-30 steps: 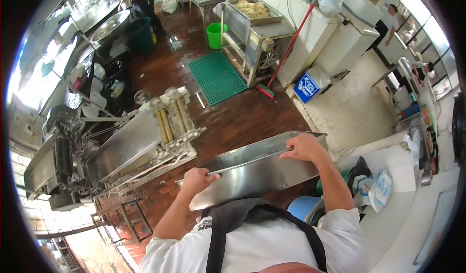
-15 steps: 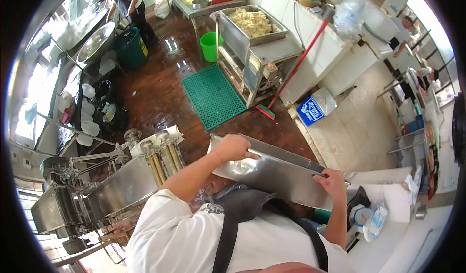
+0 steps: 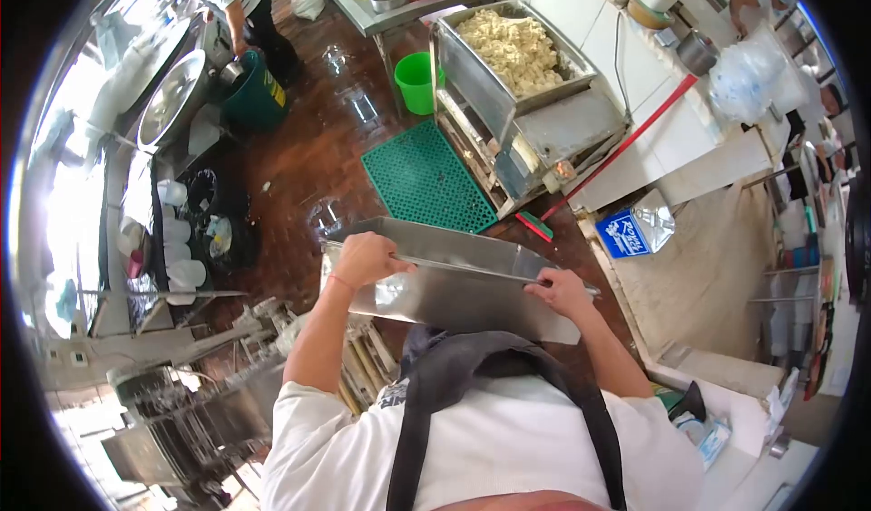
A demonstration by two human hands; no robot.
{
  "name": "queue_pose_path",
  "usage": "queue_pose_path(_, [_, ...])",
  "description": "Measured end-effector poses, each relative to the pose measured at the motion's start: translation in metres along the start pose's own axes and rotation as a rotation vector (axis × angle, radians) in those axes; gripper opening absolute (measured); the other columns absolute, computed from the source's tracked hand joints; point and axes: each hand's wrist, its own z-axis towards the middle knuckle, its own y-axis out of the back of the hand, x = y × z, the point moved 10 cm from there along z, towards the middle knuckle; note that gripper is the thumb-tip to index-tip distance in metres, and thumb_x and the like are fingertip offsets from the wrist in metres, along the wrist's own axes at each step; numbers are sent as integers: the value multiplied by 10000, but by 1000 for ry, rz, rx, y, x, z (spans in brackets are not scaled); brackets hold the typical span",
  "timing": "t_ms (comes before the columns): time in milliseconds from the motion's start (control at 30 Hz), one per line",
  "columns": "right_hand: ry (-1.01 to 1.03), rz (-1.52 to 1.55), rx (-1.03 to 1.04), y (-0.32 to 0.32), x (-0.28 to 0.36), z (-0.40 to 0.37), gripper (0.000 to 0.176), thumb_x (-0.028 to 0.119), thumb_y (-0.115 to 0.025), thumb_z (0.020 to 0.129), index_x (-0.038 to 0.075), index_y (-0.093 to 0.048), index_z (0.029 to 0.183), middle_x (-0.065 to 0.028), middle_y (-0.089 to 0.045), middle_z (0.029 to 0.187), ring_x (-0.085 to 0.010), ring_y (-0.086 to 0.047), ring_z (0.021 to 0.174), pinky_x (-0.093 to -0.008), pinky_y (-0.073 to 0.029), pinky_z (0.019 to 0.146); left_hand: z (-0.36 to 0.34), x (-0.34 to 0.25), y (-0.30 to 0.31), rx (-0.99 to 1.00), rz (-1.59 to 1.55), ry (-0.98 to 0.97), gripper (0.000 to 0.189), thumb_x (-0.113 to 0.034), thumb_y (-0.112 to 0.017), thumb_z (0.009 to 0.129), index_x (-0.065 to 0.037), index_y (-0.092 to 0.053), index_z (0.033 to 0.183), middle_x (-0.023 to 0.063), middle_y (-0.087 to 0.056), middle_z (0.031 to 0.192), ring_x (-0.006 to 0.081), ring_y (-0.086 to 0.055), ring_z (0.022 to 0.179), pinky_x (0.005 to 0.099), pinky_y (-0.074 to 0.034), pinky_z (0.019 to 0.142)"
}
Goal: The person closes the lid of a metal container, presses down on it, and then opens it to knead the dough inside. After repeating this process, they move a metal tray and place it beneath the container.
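Note:
A long stainless steel trough (image 3: 454, 300) with bent-up sides spans the space in front of my apron. My left hand (image 3: 367, 259) is closed over its rim near the left end, fingers curled inward. At the other end my right hand (image 3: 561, 291) grips the same rim, the thumb and fingers wrapped round it. The trough is tilted, its shiny outer side toward me. No contents show in the visible part, but much of the inside is hidden.
Ahead, a steel bin of dough (image 3: 517, 53) sits on a stand beside a green floor mat (image 3: 426, 177). A red-handled broom (image 3: 626, 143) leans there. A roller machine (image 3: 200, 402) stands at lower left. A co-worker (image 3: 240, 7) bends over a dark green bucket (image 3: 254, 93).
My view has shifted forward: the dough bin and mat look nearer, and the roller machine has slipped lower behind my left arm. The trough has swung closer to level, held in both hands.

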Motion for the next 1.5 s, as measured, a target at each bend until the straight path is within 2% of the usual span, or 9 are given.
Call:
queue_pose_path(367, [88,100,77,-19,156,238,431,535,-747,831,109,-694,863,-152,-665,722,-359,-665,712,-446,-492,639,115,196,151,-68,44,83,535,-583,-805,679,-68,-677,620,157,-629,619,367,-639,659,473,-486,637])
queue_pose_path(600, [103,-3,181,-33,197,411,503,593,-743,801,96,-706,870,-165,-692,777,-379,-676,796,-472,-515,699,185,305,172,14,28,270,530,-564,-816,688,-49,-686,687,165,-597,604,382,-614,648,449,-471,611])
queue_pose_path(767, [124,-188,412,-41,219,496,542,626,-723,802,89,-727,875,-177,-710,838,-393,-678,864,-488,-525,743,229,365,190,43,3,277,517,-569,-819,691,-65,-701,696,156,-616,619,378,-626,656,450,-481,615])
queue_pose_path(867, [-36,-224,477,-64,191,522,541,620,-701,827,82,-739,877,-166,-720,870,-393,-679,891,-490,-529,756,280,388,191,73,36,188,518,-574,-815,695,-67,-707,695,143,-629,617,370,-637,659,448,-494,623])
queue_pose_path(1033, [-275,-101,339,-118,196,535,558,628,-659,856,76,-742,885,-167,-719,862,-398,-676,901,-504,-520,764,374,457,176,210,76,2,533,-591,-804,700,-66,-716,705,140,-646,629,365,-657,685,450,-513,650])
queue_pose_path(1233, [-498,-24,110,-186,197,518,570,626,-685,834,58,-688,789,-180,-691,788,-402,-671,832,-516,-507,707,471,513,102,460,45,-309,529,-560,-800,740,-39,-724,781,199,-676,737,410,-672,805,485,-511,714])
queue_pose_path(1300, [-585,21,-63,-205,183,507,583,621,-708,816,46,-645,739,-180,-675,746,-406,-667,781,-512,-504,673,512,504,75,490,59,-448,476,-519,-787,777,-50,-731,830,201,-684,761,419,-670,812,498,-509,725])
queue_pose_path(1400, [-727,24,-121,-226,158,502,594,612,-732,796,41,-595,699,-181,-648,694,-414,-653,719,-512,-494,633,559,481,36,373,-8,-637,452,-495,-779,798,-50,-725,849,205,-687,772,429,-666,814,516,-504,731])
queue_pose_path(1500, [-765,15,-236,-250,145,493,558,587,-730,800,51,-606,707,-178,-644,684,-407,-650,707,-519,-489,633,577,466,1,414,35,-704,414,-455,-774,814,-47,-708,830,180,-694,776,404,-664,807,505,-495,749])
